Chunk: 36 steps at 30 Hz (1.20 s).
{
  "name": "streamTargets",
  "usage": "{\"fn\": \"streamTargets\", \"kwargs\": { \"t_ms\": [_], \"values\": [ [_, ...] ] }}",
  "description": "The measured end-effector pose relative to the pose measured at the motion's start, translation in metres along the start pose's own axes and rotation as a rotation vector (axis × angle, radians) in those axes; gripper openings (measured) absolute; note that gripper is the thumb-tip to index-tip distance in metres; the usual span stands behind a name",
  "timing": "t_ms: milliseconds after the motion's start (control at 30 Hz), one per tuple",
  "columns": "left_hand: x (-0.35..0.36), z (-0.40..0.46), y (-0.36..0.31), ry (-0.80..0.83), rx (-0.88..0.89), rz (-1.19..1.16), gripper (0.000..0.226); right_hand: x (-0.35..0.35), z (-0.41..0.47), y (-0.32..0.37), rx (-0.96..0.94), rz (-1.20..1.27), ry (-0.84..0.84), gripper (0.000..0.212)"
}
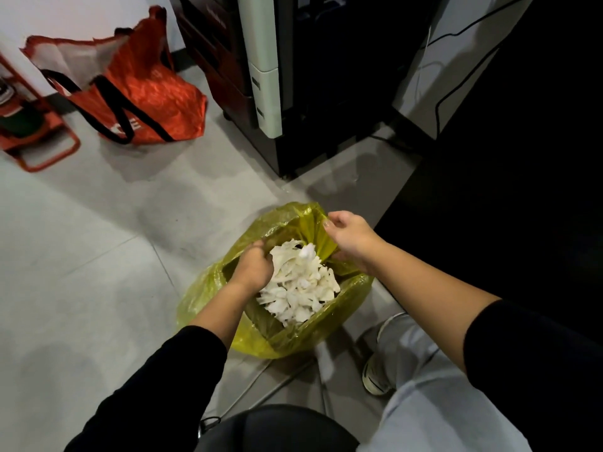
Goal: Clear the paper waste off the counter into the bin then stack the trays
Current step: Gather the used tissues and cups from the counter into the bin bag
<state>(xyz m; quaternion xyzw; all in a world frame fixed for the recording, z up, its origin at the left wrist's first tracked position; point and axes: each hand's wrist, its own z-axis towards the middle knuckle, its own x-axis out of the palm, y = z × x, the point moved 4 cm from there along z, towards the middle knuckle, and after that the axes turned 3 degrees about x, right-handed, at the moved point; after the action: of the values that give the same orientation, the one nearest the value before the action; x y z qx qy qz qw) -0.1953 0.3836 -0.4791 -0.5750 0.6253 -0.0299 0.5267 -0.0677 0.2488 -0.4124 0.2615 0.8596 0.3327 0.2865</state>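
A yellow plastic bin bag [208,288] stands on the grey floor, its mouth open towards me. Inside lies a heap of crumpled white paper waste [300,288]. My left hand [253,269] reaches into the bag's left side, fingers curled on the edge of the paper heap. My right hand [350,238] pinches the bag's far right rim and holds it up. No trays or counter are in view.
An orange shopping bag [130,89] with black handles sits at the back left beside an orange metal stand [39,138]. A tall dark printer cabinet [293,76] stands behind the bin bag. My shoe [375,376] and a black stool seat [277,429] are close below.
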Motion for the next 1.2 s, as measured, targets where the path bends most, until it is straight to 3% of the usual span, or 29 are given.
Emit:
{"fn": "streamTargets", "kwargs": {
  "t_ms": [200,400,600,800,967,1200],
  "values": [
    [-0.024,-0.027,-0.054,-0.088,0.228,-0.097,0.039,-0.034,-0.043,0.036,-0.275,-0.310,-0.087,0.043],
    [-0.053,-0.085,-0.166,-0.262,0.669,-0.174,0.026,-0.100,-0.130,0.089,-0.690,-0.528,-0.277,0.040],
    [-0.059,-0.179,-0.294,-0.319,1.162,-0.066,0.024,-0.191,-0.233,0.107,-0.902,-0.673,-0.573,0.038],
    [-0.017,-0.253,-0.411,-0.261,1.459,-0.018,0.028,-0.294,-0.329,0.076,-0.876,-0.716,-0.863,0.036],
    [0.040,-0.290,-0.495,-0.127,1.620,0.001,0.031,-0.386,-0.384,0.031,-0.717,-0.652,-1.082,0.036],
    [0.148,-0.301,-0.589,0.117,1.646,0.328,0.038,-0.493,-0.418,-0.057,-0.429,-0.500,-1.272,0.035]
  ]
}}
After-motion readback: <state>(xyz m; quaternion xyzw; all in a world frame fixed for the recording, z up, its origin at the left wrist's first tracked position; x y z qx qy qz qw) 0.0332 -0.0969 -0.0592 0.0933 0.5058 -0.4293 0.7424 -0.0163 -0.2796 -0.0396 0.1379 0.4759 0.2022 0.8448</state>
